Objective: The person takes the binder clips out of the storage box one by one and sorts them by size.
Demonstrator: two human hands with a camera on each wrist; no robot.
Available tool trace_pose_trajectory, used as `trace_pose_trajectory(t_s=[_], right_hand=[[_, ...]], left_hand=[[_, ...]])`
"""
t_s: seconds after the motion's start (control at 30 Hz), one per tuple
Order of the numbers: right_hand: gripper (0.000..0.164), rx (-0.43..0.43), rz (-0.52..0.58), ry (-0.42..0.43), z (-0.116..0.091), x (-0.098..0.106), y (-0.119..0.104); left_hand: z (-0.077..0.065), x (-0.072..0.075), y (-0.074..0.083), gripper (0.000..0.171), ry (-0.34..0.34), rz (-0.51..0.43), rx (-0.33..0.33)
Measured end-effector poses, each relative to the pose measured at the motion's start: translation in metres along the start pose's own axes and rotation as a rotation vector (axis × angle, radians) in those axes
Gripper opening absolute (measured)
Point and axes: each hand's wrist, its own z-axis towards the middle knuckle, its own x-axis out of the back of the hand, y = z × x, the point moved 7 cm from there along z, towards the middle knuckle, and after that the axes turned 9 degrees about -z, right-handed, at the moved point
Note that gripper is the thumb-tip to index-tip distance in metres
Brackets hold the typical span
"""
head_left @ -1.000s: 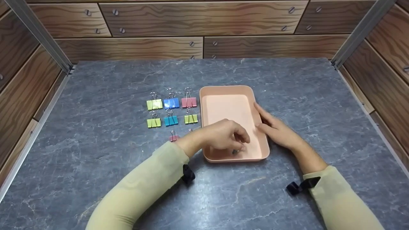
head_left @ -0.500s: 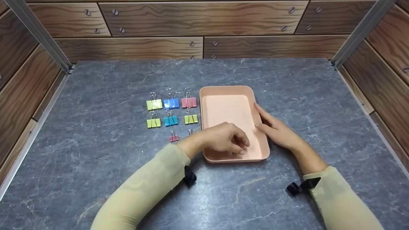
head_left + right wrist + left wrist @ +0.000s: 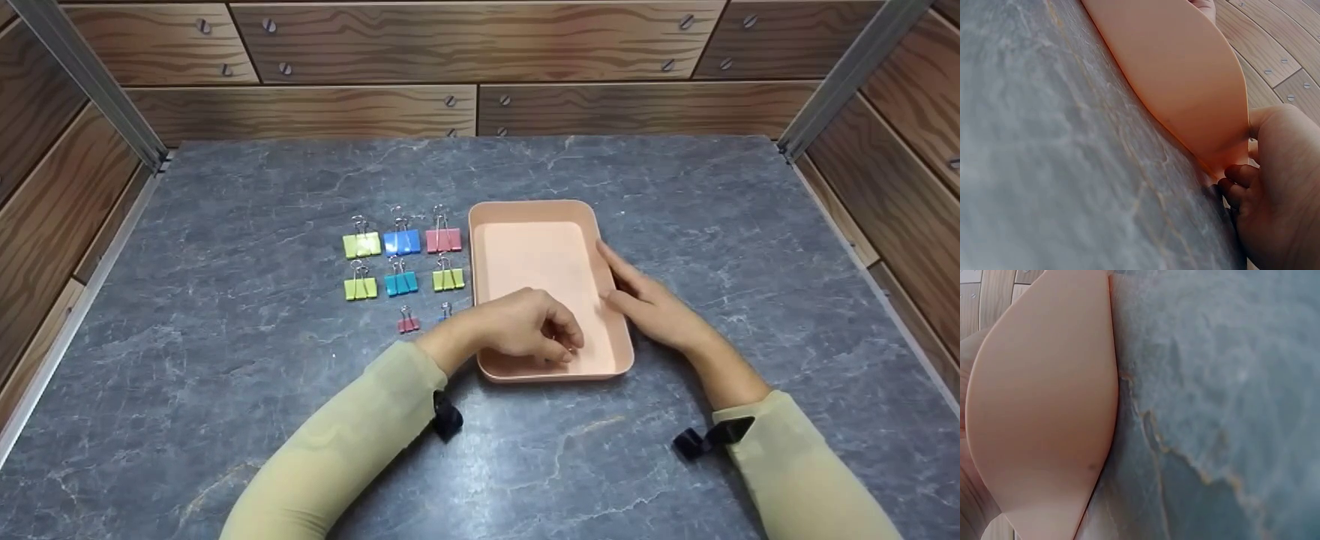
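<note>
A shallow peach tray (image 3: 525, 255) stands on the table. My left hand (image 3: 521, 326) reaches over its left wall, with the fingers bent toward the thumb low over the near part. It pinches a small binder clip, now almost wholly hidden under the fingers. My right hand (image 3: 656, 311) holds the tray's right wall, thumb over the rim, other fingers along the outside. The right wrist view shows the right hand (image 3: 1283, 180) with fingertips low against the wall. In the left wrist view the near wall of the tray (image 3: 1044, 399) covers most of the left hand (image 3: 974, 489).
Left of the tray lie binder clips in rows: yellow-green (image 3: 362, 245), blue (image 3: 403, 242) and pink (image 3: 444, 241) at the back, several smaller ones in front. A small pink clip (image 3: 408, 325) and a partly covered blue clip (image 3: 444, 315) lie beside my left forearm. Wood-patterned panels surround the table.
My left hand has sunk slightly inside the tray, and the dark clip seen below its thumb earlier is now hidden. The left sleeve shifted slightly right. My right hand and the tray stayed put.
</note>
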Motion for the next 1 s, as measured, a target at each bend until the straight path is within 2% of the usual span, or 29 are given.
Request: trace_pose_trajectory(t_s=[0.63, 1.0], right_hand=[[0.071, -0.007, 0.013, -0.007, 0.0005, -0.0001, -0.0003], [0.070, -0.002, 0.009, -0.001, 0.0007, -0.0002, 0.0011]], left_hand=[[-0.0001, 0.0006, 0.0005, 0.017, 0.034, 0.024, -0.017], [-0.0015, 0.0065, 0.0015, 0.015, 0.102, -0.077, -0.051]])
